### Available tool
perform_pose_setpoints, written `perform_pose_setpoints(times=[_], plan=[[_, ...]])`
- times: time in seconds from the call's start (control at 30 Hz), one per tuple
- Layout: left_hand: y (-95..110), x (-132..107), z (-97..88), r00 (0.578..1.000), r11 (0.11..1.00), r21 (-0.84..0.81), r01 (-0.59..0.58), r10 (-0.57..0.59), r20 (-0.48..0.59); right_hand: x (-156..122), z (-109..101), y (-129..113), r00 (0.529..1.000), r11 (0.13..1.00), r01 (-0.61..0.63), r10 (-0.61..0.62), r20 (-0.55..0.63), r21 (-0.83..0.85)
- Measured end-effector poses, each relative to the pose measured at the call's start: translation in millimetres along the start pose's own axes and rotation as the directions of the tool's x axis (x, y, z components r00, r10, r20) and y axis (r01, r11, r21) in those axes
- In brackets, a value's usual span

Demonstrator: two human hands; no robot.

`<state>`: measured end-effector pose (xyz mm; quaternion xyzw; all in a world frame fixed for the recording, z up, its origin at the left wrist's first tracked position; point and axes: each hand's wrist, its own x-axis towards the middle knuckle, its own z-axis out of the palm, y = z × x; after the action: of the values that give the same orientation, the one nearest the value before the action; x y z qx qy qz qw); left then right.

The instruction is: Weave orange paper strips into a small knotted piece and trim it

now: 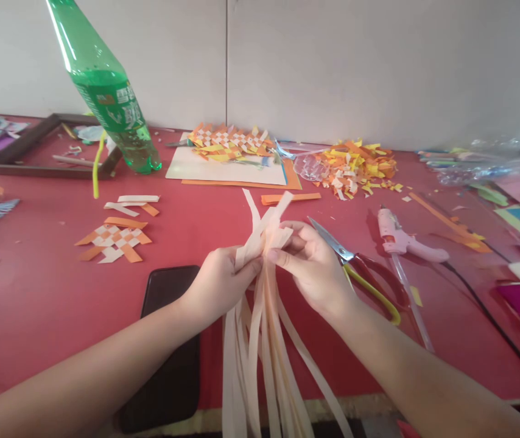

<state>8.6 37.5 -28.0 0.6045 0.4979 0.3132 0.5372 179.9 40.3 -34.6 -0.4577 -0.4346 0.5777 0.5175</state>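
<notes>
Both my hands hold a bundle of long pale peach paper strips [260, 328] above the red table [36, 286]. My left hand [221, 283] pinches the bundle near its top from the left. My right hand [312, 264] grips the same strips from the right, fingers closed on them. The strip ends fan out above my fingers, and the long tails hang down past the table's front edge. A black phone [168, 292] lies flat just under my left wrist.
Red-handled scissors [360, 267] and a pink glue gun [401, 240] with a black cord lie right of my hands. A small orange-white woven piece [114, 242] lies at left. A green bottle [109, 97], dark wooden frame [22, 152], woven mat [228, 143] and paper scraps [355, 167] sit farther back.
</notes>
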Motion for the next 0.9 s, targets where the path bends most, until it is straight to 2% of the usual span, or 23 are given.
perform_pose_setpoints(times=[0.13, 0.27, 0.4, 0.47, 0.63, 0.8, 0.9], plan=[[2, 0, -0.1, 1.0, 1.0, -0.027, -0.01, 0.009, -0.009, 2, -1, 0, 1.0, 0.999, -0.024, 0.023, 0.017, 0.03], [5, 0, 0.7, 0.999, 0.993, -0.118, 0.0, -0.006, -0.051, 6, -2, -4, 1.0, 0.993, 0.023, -0.021, -0.022, 0.119], [6, -1, 2.9, 0.997, 0.964, -0.256, 0.073, -0.063, 0.05, 9, -6, -9, 0.999, 0.981, 0.021, -0.027, 0.032, 0.194], [5, -1, 3.4, 0.995, 0.968, -0.24, 0.072, -0.055, 0.078, 10, -8, -9, 0.999, 0.978, 0.011, -0.018, 0.03, 0.21], [4, -2, 1.5, 0.998, 0.996, -0.081, 0.044, -0.04, 0.051, 10, -7, -7, 0.999, 0.971, 0.005, -0.014, 0.037, 0.237], [9, -2, 1.4, 0.999, 0.989, -0.143, 0.047, -0.043, 0.03, 7, -3, -7, 0.997, 0.967, 0.072, -0.062, -0.047, 0.245], [11, -3, 2.0, 0.997, 0.987, -0.148, 0.063, -0.057, 0.042, 5, -2, -10, 0.997, 0.976, 0.063, -0.05, -0.066, 0.209]])
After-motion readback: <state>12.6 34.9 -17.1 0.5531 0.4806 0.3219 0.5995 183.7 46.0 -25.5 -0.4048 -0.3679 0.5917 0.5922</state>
